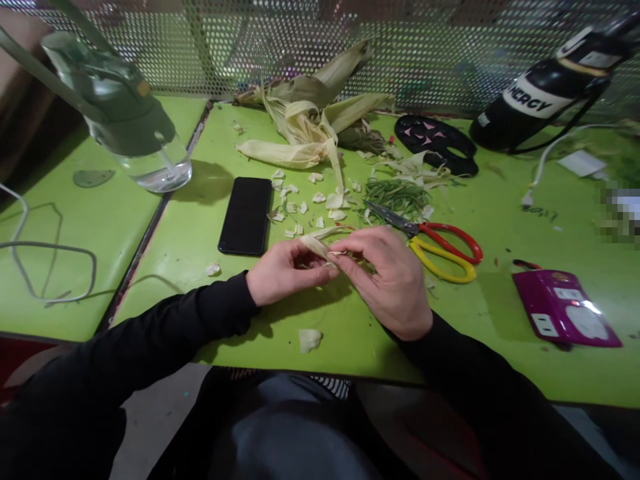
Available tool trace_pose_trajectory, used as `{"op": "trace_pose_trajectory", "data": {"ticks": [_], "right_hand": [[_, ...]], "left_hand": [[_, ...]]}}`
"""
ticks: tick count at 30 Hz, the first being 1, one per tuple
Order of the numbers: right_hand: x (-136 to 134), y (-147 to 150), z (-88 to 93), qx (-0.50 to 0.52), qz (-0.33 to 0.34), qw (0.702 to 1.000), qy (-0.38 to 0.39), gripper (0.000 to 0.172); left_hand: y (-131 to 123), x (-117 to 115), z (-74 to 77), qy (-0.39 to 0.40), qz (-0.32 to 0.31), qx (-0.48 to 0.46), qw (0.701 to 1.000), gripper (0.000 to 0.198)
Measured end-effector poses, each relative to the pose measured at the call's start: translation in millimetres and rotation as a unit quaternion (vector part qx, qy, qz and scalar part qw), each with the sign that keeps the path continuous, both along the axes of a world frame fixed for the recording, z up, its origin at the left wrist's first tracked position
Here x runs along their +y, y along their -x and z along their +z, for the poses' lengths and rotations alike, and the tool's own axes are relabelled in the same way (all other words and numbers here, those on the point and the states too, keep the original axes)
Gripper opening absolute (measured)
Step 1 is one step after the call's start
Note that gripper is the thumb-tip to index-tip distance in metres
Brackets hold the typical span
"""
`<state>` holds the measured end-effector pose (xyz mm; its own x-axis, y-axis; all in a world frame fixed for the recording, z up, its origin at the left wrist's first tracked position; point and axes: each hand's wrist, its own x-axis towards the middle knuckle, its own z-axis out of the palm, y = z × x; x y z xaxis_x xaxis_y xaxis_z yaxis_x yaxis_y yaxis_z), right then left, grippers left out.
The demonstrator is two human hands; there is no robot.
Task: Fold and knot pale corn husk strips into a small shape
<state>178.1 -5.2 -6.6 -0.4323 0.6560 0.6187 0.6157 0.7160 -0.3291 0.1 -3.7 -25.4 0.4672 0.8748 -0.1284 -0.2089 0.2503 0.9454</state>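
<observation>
Dried husks, by our reckoning partly worked, with one husk strip (315, 246) in our fingers.
Small pale pieces (337, 215) lie scattered on the worktop (173, 293), while larger husks (295, 117) heaped behind them look mostly whole, so we judge much is left. Our left hand (283, 272) and right hand (393, 283) meet at the strip near the worktop's front edge, thumbs and fingers nearly closed, both pinching it; the exact grip is partly hidden. Scissors (413, 229) rest untouched beside green strands (395, 195).
</observation>
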Motion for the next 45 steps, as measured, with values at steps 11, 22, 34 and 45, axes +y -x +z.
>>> {"op": "trace_pose_trajectory", "data": {"ticks": [11, 22, 34, 45], "right_hand": [[-2, 2, -12.6, 0.186, -0.05, 0.958, 0.214, 0.019], [0, 1, -5.3, 0.086, -0.051, 0.993, 0.056, 0.006], [-2, 2, -5.2, -0.031, 0.038, 0.999, -0.024, 0.017], [-2, 3, -4.0, 0.028, 0.014, 0.999, 0.034, 0.011]], "left_hand": [[0, 1, 3.6, 0.048, 0.098, -0.064, 0.992, 0.029], [-2, 0, 3.5, 0.071, 0.069, -0.064, 0.993, 0.025], [1, 0, 2.2, 0.068, 0.053, 0.009, 0.996, 0.013], [-1, 0, 2.8, 0.073, 0.027, -0.024, 0.997, 0.017]]}}
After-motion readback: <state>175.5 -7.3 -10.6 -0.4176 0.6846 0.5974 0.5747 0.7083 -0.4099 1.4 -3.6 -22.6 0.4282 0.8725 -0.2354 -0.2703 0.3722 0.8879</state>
